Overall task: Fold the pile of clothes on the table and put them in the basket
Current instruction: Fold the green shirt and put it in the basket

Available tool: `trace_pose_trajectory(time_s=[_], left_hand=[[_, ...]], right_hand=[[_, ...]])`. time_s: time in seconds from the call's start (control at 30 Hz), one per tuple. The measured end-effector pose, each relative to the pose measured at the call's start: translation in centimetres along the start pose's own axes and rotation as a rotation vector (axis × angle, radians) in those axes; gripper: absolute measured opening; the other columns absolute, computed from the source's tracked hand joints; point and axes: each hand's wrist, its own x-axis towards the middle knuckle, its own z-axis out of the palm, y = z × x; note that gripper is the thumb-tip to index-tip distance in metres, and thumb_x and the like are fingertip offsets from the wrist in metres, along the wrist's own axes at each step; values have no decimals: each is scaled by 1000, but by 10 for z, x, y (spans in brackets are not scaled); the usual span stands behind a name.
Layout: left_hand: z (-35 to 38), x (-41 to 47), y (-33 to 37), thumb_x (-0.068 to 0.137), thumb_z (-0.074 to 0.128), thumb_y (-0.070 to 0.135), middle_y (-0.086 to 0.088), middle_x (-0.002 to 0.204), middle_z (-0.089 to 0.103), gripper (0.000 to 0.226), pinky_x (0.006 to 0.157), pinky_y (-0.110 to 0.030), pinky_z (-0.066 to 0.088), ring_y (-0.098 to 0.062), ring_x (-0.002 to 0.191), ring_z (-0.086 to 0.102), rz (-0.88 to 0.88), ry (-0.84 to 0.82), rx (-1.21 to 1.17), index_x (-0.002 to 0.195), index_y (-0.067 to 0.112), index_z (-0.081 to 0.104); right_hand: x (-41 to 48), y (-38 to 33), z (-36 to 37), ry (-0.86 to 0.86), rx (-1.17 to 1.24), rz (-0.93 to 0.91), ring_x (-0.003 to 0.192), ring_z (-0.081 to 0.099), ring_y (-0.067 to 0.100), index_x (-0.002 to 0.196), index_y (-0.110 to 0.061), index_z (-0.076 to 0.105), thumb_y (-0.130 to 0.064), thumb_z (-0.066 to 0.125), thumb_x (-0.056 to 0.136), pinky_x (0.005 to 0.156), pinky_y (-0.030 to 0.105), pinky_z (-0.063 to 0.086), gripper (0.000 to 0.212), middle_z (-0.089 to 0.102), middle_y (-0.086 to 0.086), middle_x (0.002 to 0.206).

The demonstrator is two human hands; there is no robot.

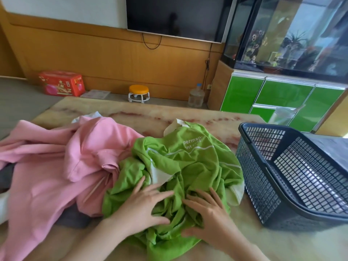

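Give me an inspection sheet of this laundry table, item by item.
Surface: marbled table under the clothes.
Job's things: green shirt crumpled, pink garment spread at its left, grey cloth under that; basket at right, no clothes seen inside.
Clutter: clear cup behind the basket.
Grippers: left hand and right hand pressed flat on the green shirt.
Cables: cord looped below the television.
Surroundings: fish tank, green cabinet, stool, red box, water bottle.
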Motion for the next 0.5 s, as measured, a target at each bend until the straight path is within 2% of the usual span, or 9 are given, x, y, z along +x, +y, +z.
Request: trace_pose_trajectory(time_s=[0.07, 0.1, 0.17, 0.2, 0.27, 0.3, 0.37, 0.43, 0.5], left_hand=[[6, -7, -4, 83, 55, 55, 26, 142, 17, 79, 98, -15, -35, 11, 127, -9, -46, 20, 1, 147, 38, 13], [8, -9, -6, 84, 58, 50, 23, 143, 23, 76, 95, -13, -36, 9, 132, -4, -48, 43, 21, 147, 34, 18], [14, -12, -12, 82, 62, 47, 12, 132, 51, 62, 103, -17, -30, 0, 133, 31, -32, 92, 54, 137, 27, 45], [16, -14, -14, 79, 66, 46, 9, 118, 62, 53, 106, -17, -26, -4, 121, 47, -34, 135, 48, 127, 25, 57], [17, -19, -18, 78, 60, 58, 7, 101, 70, 50, 108, -10, -17, -7, 103, 61, -53, 274, -6, 110, 21, 68], [11, -23, -15, 76, 45, 73, 7, 102, 70, 67, 109, -8, -12, -6, 103, 61, -59, 345, -49, 108, 20, 70], [-1, -32, -10, 57, 10, 94, 7, 115, 66, 111, 107, -9, -4, -1, 116, 49, -116, 362, -149, 114, 18, 67], [-12, -42, -2, 41, 1, 97, 9, 127, 59, 128, 104, -11, -4, -3, 129, 35, -188, 301, -165, 123, 20, 61], [-16, -49, 8, 37, -10, 98, 10, 130, 57, 135, 104, -13, -8, -7, 132, 35, -174, 261, -137, 126, 22, 59]], right_hand=[[-10, 2, 15, 6, -81, -1, 124, 51, 17, 117, -35, 62, -88, 36, 53, 106, 39, 18, 87, 65, -21, 113], [-14, 2, 20, 7, -81, -9, 125, 48, 18, 114, -36, 63, -84, 38, 52, 107, 39, 18, 82, 66, -21, 111], [-18, 2, 23, 92, -51, -22, 121, 51, 17, 96, -38, 68, -69, 45, 57, 111, 35, 13, 55, 68, -22, 99], [-20, 3, 20, 155, -22, -17, 115, 57, 16, 84, -38, 69, -61, 47, 61, 113, 31, 12, 39, 68, -24, 89], [-24, 5, 11, 228, 68, 17, 105, 64, 12, 70, -36, 68, -53, 50, 69, 112, 27, 15, 25, 67, -24, 75], [-27, 8, 7, 254, 95, 22, 103, 64, 11, 69, -35, 68, -53, 51, 72, 110, 28, 19, 25, 67, -23, 73], [-37, 14, 1, 280, 93, 1, 104, 61, 8, 74, -35, 68, -54, 51, 77, 110, 30, 21, 26, 68, -22, 78], [-48, 16, -2, 306, 89, -28, 105, 57, 4, 77, -34, 67, -53, 50, 80, 113, 27, 16, 25, 68, -21, 82], [-58, 14, -3, 322, 97, -50, 102, 57, 2, 79, -33, 67, -56, 45, 85, 114, 26, 13, 32, 68, -18, 83]])
